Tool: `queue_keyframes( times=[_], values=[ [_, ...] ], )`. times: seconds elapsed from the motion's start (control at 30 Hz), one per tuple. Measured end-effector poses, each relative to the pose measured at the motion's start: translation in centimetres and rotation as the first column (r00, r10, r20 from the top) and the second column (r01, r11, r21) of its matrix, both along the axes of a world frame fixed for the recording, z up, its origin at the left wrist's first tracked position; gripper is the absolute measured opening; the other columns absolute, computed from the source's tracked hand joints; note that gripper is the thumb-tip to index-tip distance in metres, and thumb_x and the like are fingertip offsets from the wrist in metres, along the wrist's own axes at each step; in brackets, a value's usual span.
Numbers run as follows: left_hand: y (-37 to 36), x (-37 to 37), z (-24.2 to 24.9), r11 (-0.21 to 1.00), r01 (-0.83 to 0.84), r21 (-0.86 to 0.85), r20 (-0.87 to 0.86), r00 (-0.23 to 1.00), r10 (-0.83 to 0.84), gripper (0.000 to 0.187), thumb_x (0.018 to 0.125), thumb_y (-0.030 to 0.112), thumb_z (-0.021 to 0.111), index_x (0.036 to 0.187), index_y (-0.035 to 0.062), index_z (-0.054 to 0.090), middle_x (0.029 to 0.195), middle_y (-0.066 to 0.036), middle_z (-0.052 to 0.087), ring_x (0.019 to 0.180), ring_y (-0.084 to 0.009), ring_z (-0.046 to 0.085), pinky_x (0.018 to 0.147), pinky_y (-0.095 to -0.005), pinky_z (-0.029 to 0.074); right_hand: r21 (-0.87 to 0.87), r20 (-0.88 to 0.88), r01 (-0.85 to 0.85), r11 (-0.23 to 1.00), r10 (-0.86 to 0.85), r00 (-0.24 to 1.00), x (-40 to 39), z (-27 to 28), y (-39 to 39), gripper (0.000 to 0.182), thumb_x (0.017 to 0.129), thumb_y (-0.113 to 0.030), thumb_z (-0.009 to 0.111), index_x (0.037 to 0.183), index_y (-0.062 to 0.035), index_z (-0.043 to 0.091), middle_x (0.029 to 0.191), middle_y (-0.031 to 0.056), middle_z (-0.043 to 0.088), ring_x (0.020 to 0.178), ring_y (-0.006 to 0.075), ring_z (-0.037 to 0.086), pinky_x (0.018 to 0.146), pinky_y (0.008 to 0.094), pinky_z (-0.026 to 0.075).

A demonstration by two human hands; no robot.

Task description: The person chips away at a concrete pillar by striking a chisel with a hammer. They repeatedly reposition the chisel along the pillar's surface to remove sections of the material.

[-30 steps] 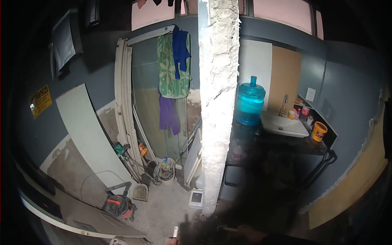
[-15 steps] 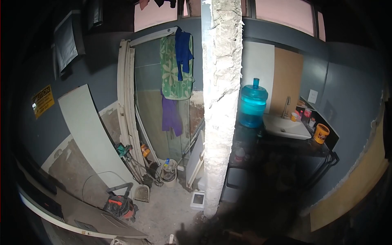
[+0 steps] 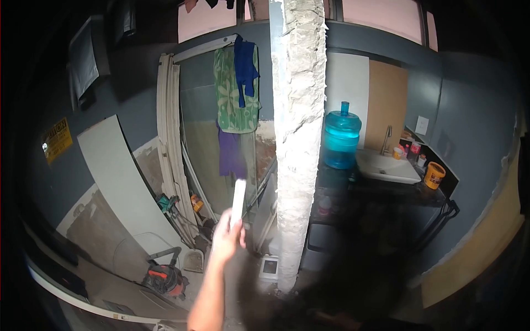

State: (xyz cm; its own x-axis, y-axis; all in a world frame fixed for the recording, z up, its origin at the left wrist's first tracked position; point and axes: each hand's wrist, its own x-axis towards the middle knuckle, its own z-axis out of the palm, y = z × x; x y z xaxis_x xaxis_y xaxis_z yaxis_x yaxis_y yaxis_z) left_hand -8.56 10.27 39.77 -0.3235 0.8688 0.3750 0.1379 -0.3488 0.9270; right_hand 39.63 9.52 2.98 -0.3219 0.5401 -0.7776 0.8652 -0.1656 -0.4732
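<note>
My left hand (image 3: 225, 238) is raised in the lower middle of the view, its forearm rising from the bottom edge. Its fingers are closed around a flat white strip (image 3: 238, 202), which stands nearly upright, slightly blurred, its top end just below a hanging purple cloth (image 3: 229, 151). What kind of thing the strip is, I cannot make out. To the right of the hand stands a rough, chipped white column (image 3: 298, 143). A dim shape (image 3: 337, 320) in deep shadow at the bottom edge may be my right hand; its fingers cannot be made out.
A black and red vacuum cleaner (image 3: 164, 278) and a dustpan (image 3: 194, 260) are on the floor at left. A long white panel (image 3: 124, 182) leans on the wall. Right of the column, a blue water jug (image 3: 342, 140), a sink (image 3: 389, 166) and a yellow tub (image 3: 434, 175) are on a dark counter.
My left hand has come up into view from the bottom, holding the white strip, of which only an end showed low down before. The view has shifted slightly.
</note>
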Motion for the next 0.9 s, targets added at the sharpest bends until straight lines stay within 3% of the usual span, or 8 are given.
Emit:
queue_keyframes(
  times=[0.2, 0.27, 0.33, 0.47, 0.53, 0.6, 0.8, 0.9],
  values=[
    [5.7, 0.1, 16.8, 0.973, -0.096, 0.212, -0.571, 0.796, 0.203, 0.03, 0.1, 0.021, 0.058, 0.125, 0.004, 0.059, 0.077, -0.001, 0.056, 0.062, -0.0094, 0.051, 0.06, -0.0279, 0.045, -0.122, -0.332, 0.109, 0.986, -0.144, 0.932, -2.3, -0.9, -0.1, 0.059, 0.095, -0.043, 0.064, 0.145, -0.0171, 0.046, 0.147, 0.0091, 0.045, 0.134, 0.0136, 0.041, 0.106, 0.0344, 0.033],
    [8.1, -0.4, 18.8, 0.976, 0.001, 0.217, -0.572, 0.81, 0.126, 0.027, 0.102, 0.028, 0.056, 0.112, 0.0051, 0.064, 0.071, 0.001, 0.054, 0.059, -0.0087, 0.048, 0.057, -0.0276, 0.042, 0.199, -0.298, 0.207, 0.958, -0.142, 0.944, -7.0, 10.2, -1.2, 0.031, 0.087, -0.03, 0.072, 0.099, -0.0017, 0.072, 0.09, 0.0146, 0.073, 0.081, 0.0211, 0.072, 0.07, 0.038, 0.055],
    [9.1, -0.9, 20.8, 0.997, 0.079, -0.017, -0.59, 0.804, -0.074, 0.026, 0.102, 0.031, 0.055, 0.096, 0.0075, 0.063, 0.066, 0.003, 0.052, 0.053, -0.0064, 0.044, 0.051, -0.0259, 0.037, 0.059, -0.4, 0.526, 0.848, -0.463, 0.791, -12.0, 21.6, -1.2, 0.027, 0.091, -0.029, 0.07, 0.087, -0.0026, 0.069, 0.075, 0.007, 0.069, 0.065, 0.0133, 0.065, 0.057, 0.0328, 0.05],
    [11.3, -1.0, 20.9, 0.964, 0.229, -0.136, -0.389, 0.882, -0.265, 0.035, 0.103, 0.035, 0.056, 0.078, 0.0101, 0.057, 0.063, 0.005, 0.051, 0.046, -0.0044, 0.041, 0.044, -0.0233, 0.031, 0.093, -0.779, 0.618, 0.781, -0.33, 0.533, -10.9, 18.4, 7.4, 0.019, 0.094, -0.025, 0.067, 0.089, -0.0064, 0.066, 0.07, 0.0012, 0.063, 0.054, 0.0132, 0.058, 0.05, 0.0328, 0.047],
    [11.9, -1.0, 21.0, 0.984, 0.154, -0.086, -0.473, 0.863, -0.177, 0.033, 0.103, 0.033, 0.055, 0.079, 0.0099, 0.057, 0.063, 0.005, 0.052, 0.046, -0.0043, 0.041, 0.043, -0.0235, 0.031, -0.257, -0.86, 0.55, 0.794, -0.448, 0.245, -9.7, 24.6, 9.3, 0.02, 0.096, -0.026, 0.066, 0.094, -0.0063, 0.065, 0.073, 0.0016, 0.063, 0.055, 0.0122, 0.059, 0.05, 0.0305, 0.049],
    [12.3, -1.1, 21.2, 0.979, 0.173, -0.103, -0.438, 0.876, -0.201, 0.032, 0.103, 0.033, 0.055, 0.081, 0.0099, 0.057, 0.063, 0.005, 0.052, 0.046, -0.0042, 0.04, 0.043, -0.0236, 0.031, 0.712, -0.652, 0.525, 0.466, 0.161, 0.741, -9.7, 29.8, 9.2, 0.021, 0.098, -0.027, 0.064, 0.1, -0.006, 0.062, 0.074, -0.0004, 0.06, 0.057, 0.0104, 0.058, 0.051, 0.0285, 0.049],
    [11.8, 0.4, 21.6, 0.967, 0.249, -0.051, -0.369, 0.895, -0.25, 0.028, 0.104, 0.031, 0.054, 0.086, 0.0102, 0.06, 0.064, 0.005, 0.053, 0.048, -0.0032, 0.041, 0.046, -0.0225, 0.032, 0.131, -0.991, 0.616, 0.777, 0.112, 0.07, -11.5, 42.2, 7.0, 0.045, 0.098, -0.049, 0.058, 0.102, -0.0045, 0.055, 0.07, 0.0004, 0.05, 0.056, 0.0095, 0.047, 0.046, 0.0264, 0.038],
    [13.2, 0.6, 20.0, 0.986, 0.102, 0.133, -0.654, 0.756, 0.01, 0.033, 0.102, 0.037, 0.056, 0.089, 0.0065, 0.062, 0.067, 0.005, 0.053, 0.061, -0.0052, 0.047, 0.057, -0.0249, 0.04, 0.208, -0.978, 0.658, 0.724, 0.172, 0.119, -13.7, 42.9, 6.5, 0.055, 0.096, -0.059, 0.053, 0.1, -0.0042, 0.054, 0.069, 0.0015, 0.049, 0.054, 0.0091, 0.043, 0.048, 0.0251, 0.034]
  ],
)
